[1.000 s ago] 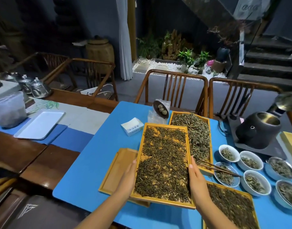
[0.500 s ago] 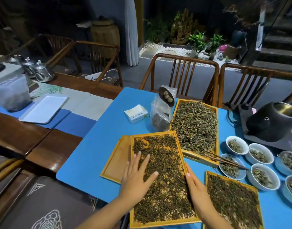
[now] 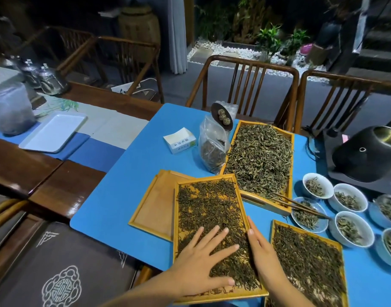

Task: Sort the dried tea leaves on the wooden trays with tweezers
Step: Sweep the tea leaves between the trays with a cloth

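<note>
A wooden tray (image 3: 176, 220) of dark dried tea leaves (image 3: 210, 209) lies in front of me on the blue mat, partly over an empty wooden tray (image 3: 154, 204). My left hand (image 3: 201, 260) lies flat on the leaves with its fingers spread. My right hand (image 3: 262, 255) rests with straight fingers along the tray's right rim. Behind stands a second tray of greener leaves (image 3: 261, 158), and a third tray of dark leaves (image 3: 305, 262) lies at the right. The wooden tweezers (image 3: 300, 206) rest across the far tray's corner and a small bowl; neither hand holds them.
Several white bowls (image 3: 349, 200) with leaves stand at the right. A black kettle stove (image 3: 365, 156) sits behind them. A plastic bag of tea (image 3: 212, 149) and a small white box (image 3: 179, 140) lie behind the trays. Wooden chairs (image 3: 245, 85) line the far edge.
The tray was lowered onto the mat and drawn towards me. My left hand left its rim, spread flat on the leaves and slid nearer to me. My right hand stays along the right rim.
</note>
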`<state>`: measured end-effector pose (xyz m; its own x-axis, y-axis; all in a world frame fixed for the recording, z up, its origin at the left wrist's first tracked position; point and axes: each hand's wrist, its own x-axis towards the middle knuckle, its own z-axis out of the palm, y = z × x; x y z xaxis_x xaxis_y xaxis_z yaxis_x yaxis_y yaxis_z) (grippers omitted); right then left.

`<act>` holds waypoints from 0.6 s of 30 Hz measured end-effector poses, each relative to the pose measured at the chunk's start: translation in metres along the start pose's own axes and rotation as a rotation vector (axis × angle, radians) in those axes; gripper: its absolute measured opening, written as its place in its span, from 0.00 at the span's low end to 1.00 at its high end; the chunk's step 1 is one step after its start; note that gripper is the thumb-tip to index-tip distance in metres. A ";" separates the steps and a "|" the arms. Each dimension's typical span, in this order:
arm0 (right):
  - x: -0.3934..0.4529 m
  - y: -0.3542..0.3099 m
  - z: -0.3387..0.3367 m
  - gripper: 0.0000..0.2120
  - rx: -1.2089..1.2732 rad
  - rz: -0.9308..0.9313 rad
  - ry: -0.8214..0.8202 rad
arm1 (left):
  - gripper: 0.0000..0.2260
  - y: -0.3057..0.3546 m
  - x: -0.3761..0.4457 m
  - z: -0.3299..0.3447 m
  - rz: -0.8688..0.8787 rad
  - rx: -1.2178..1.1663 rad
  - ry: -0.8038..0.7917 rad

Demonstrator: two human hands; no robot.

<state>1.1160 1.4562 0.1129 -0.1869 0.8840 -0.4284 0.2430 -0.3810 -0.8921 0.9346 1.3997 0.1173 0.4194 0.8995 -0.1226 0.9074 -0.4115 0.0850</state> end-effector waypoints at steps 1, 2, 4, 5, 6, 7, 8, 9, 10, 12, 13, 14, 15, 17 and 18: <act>0.000 0.000 -0.001 0.20 0.007 0.002 -0.005 | 0.31 -0.001 0.002 0.000 -0.007 -0.001 -0.001; 0.000 0.001 -0.002 0.20 0.015 0.004 -0.012 | 0.30 -0.002 0.004 0.000 -0.018 -0.004 0.005; 0.000 0.002 -0.003 0.17 0.027 0.004 -0.026 | 0.29 -0.006 0.008 0.000 -0.049 -0.003 0.025; 0.000 0.002 -0.003 0.17 0.025 0.003 -0.033 | 0.29 -0.009 0.010 0.001 -0.064 -0.010 0.033; -0.001 0.002 -0.003 0.17 0.015 0.003 -0.037 | 0.29 -0.011 0.011 0.002 -0.077 -0.019 0.044; -0.001 0.002 -0.004 0.17 0.001 0.002 -0.042 | 0.28 -0.014 0.013 0.003 -0.087 -0.029 0.048; -0.002 0.001 -0.004 0.17 -0.010 0.000 -0.045 | 0.28 -0.016 0.015 0.004 -0.097 -0.036 0.043; -0.003 0.001 -0.004 0.17 -0.017 -0.003 -0.046 | 0.27 -0.019 0.016 0.005 -0.104 -0.035 0.042; -0.003 0.001 -0.004 0.17 -0.023 -0.005 -0.046 | 0.27 -0.022 0.018 0.007 -0.108 -0.030 0.047; -0.004 0.002 -0.004 0.17 -0.030 -0.004 -0.052 | 0.25 -0.028 0.022 0.010 -0.112 -0.060 0.059; -0.004 0.002 -0.004 0.17 -0.032 -0.001 -0.057 | 0.24 -0.031 0.024 0.012 -0.111 -0.091 0.075; -0.005 0.002 -0.004 0.17 -0.032 0.001 -0.061 | 0.23 -0.034 0.027 0.014 -0.114 -0.118 0.092; -0.005 0.002 -0.004 0.17 -0.026 0.004 -0.062 | 0.23 -0.036 0.029 0.016 -0.122 -0.134 0.105; -0.006 0.003 -0.004 0.16 0.000 0.010 -0.066 | 0.22 -0.040 0.033 0.019 -0.147 -0.141 0.106; -0.006 0.004 -0.004 0.16 0.009 0.013 -0.069 | 0.22 -0.042 0.036 0.020 -0.162 -0.139 0.101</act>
<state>1.1217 1.4506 0.1128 -0.2493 0.8583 -0.4485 0.2368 -0.3950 -0.8876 0.9120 1.4460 0.0895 0.2577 0.9651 -0.0472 0.9475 -0.2428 0.2082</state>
